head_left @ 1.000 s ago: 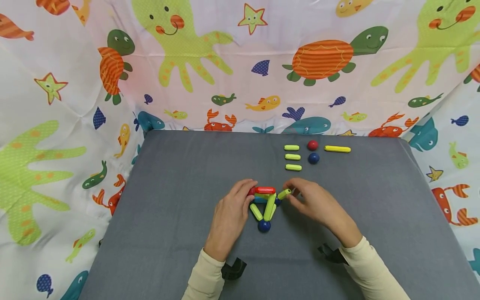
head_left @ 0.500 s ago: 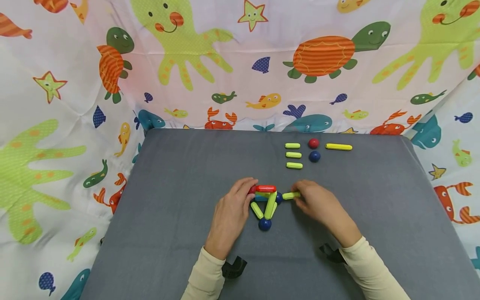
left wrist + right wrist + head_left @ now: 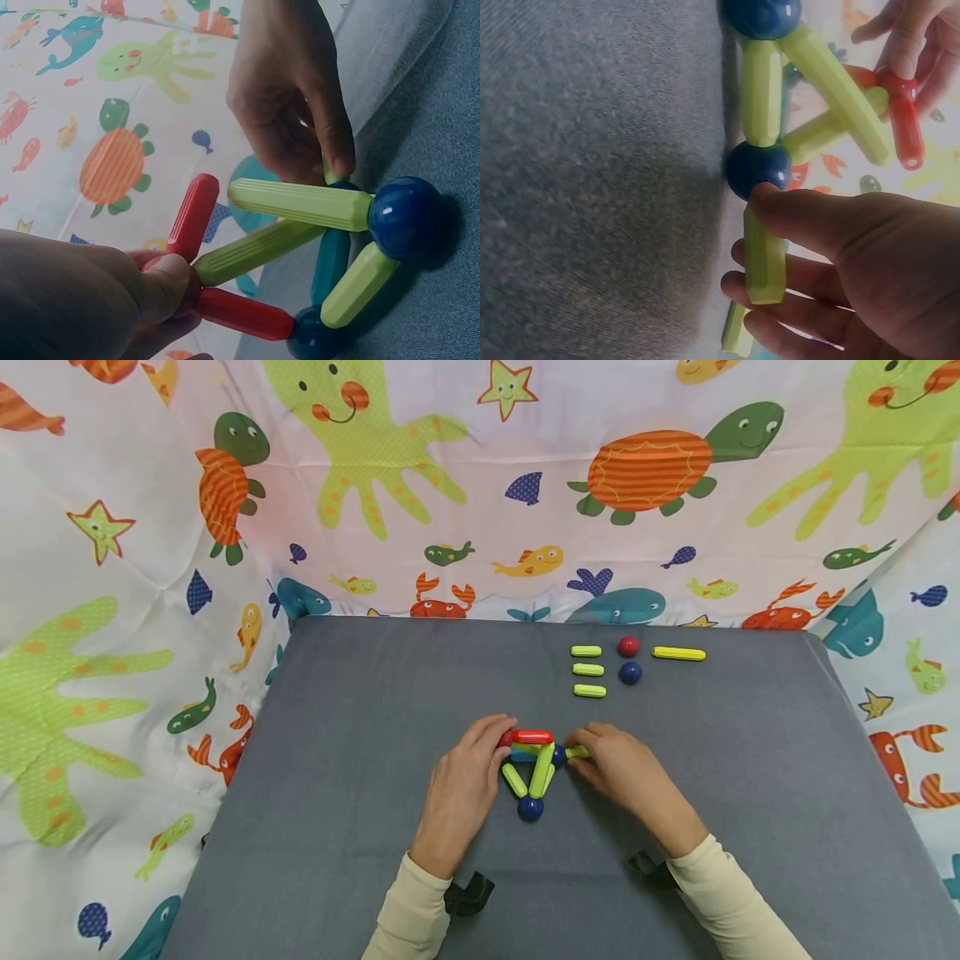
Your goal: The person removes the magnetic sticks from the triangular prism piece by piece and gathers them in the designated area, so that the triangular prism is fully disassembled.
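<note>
My right hand (image 3: pixel 626 772) pinches a short green stick (image 3: pixel 763 255), long axis 3-to-9 o'clock, its end touching the blue ball (image 3: pixel 757 169) at the frame's 3 o'clock corner. My left hand (image 3: pixel 461 785) grips the red ball (image 3: pixel 506 740) at 10 o'clock on the bench (image 3: pixel 360 693).

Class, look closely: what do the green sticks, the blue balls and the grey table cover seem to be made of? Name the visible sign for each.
Green stick: likely moulded plastic, satin, with fine lengthwise ridges.
Blue ball: smooth and glossy with a bright highlight; plastic or coated metal, cannot tell which.
Grey table cover: woven cloth, matte, with a fuzzy visible weave.
</note>
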`<state>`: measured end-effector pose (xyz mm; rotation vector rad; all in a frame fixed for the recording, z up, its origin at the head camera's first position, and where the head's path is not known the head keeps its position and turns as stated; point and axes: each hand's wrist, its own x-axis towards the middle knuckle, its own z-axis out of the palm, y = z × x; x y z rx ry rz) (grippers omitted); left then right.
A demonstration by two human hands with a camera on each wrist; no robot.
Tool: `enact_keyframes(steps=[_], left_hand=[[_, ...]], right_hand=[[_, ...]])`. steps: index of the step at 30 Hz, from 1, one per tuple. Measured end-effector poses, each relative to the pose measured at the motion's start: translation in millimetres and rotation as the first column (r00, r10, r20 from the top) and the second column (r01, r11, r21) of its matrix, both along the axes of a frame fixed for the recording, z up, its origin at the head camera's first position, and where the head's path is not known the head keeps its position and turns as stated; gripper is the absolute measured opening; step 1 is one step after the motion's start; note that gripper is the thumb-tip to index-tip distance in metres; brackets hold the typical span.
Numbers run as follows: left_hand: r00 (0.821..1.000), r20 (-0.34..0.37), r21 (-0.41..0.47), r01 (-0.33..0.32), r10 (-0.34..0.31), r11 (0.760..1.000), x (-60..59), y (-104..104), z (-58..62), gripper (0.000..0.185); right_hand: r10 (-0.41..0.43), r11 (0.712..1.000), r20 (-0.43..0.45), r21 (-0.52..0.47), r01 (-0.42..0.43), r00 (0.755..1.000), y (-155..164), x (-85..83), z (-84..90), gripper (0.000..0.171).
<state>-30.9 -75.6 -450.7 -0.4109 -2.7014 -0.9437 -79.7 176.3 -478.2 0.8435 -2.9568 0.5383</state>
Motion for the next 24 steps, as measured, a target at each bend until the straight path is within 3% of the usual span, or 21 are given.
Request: enact_keyframes(steps=[9, 24], left_hand=[[1.000, -0.030, 0.009, 0.004, -0.003, 1.000, -0.2, 0.7, 0.7, 0.037], [1.000, -0.002, -0.003, 0.007, -0.007, 1.000, 1.3, 0.3, -0.9, 0.036]], right_hand=[[0.022, 1.000, -0.064, 0.007, -0.021, 0.998, -0.5, -1.0, -5.2, 0.024], [0.021, 0.997, -0.097, 0.074, -0.014, 0.995, -1.1, 1.1, -4.2, 0.024]])
